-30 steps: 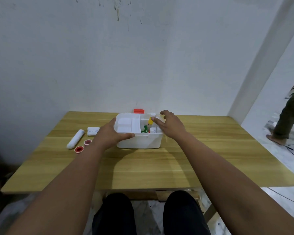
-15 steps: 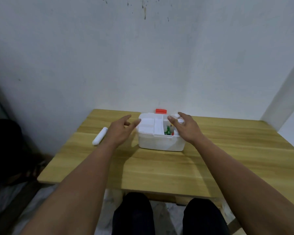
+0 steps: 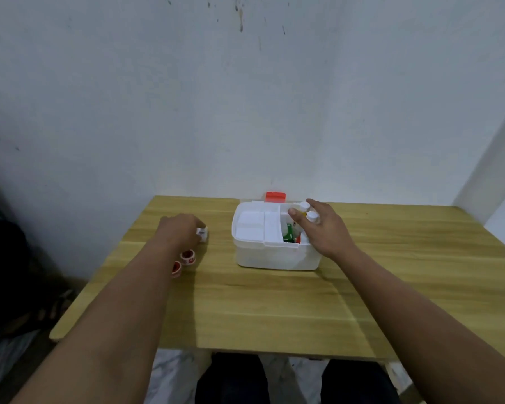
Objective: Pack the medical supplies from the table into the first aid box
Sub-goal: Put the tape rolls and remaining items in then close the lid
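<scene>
The white first aid box stands open in the middle of the wooden table, its red latch at the back. A white inner tray fills its left half, and a green pack lies in the right half. My right hand rests over the box's right rim, its straight fingers touching two white-capped bottles. Left of the box, my left hand curls its fingers on a small white pack. Two red-and-white tape rolls sit beside that wrist.
The table's back edge meets a white wall. Bare tabletop lies in front of the box and to its right. My knees show below the table's front edge. My left arm hides whatever lies further left.
My left hand left the box and reached left to the small white pack. My right hand stayed at the box's right side. The view turned left.
</scene>
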Available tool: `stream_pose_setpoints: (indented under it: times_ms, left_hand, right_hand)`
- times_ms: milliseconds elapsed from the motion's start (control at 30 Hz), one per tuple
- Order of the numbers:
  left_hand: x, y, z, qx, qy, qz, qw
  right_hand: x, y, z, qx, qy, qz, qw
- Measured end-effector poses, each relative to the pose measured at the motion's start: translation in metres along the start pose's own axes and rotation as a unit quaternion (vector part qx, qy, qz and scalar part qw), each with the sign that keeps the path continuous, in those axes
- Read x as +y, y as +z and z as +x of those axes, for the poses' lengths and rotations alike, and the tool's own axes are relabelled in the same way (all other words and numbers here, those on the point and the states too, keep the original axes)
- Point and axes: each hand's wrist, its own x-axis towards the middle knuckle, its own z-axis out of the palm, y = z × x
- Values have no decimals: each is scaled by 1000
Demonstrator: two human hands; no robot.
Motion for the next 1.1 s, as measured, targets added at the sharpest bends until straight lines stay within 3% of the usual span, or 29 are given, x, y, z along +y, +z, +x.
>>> stream_pose_setpoints:
  times_ms: [333, 467, 600, 700, 800, 867, 1000, 1100]
  left_hand:
    - [4, 5, 9, 18, 4, -8, 1000]
    - [13, -15, 8, 143, 17, -189, 971]
    - [42, -55, 8, 235, 95, -282, 925]
    - [69, -70, 8, 189, 159, -267, 931]
    - [89, -67, 9, 106, 184, -127, 969]
    - [95, -64, 10, 85, 183, -74, 977]
    - [90, -67, 7, 66, 191, -126, 971]
    - [73, -69, 0, 132, 176, -230, 948]
  right_hand:
    - [1, 1, -1, 8, 4, 25, 1000]
    - [0, 0, 1, 6, 6, 23, 1000]
    - [0, 0, 1, 5, 2, 18, 1000]
    - [0, -1, 0, 4, 2, 14, 1000]
    - [0, -1, -2, 1, -2, 9, 1000]
    - [-1, -2, -2, 0, -6, 6, 1000]
    - [2, -3, 0, 0, -7, 10, 1000]
    - [4, -2, 1, -1, -7, 9, 1000]
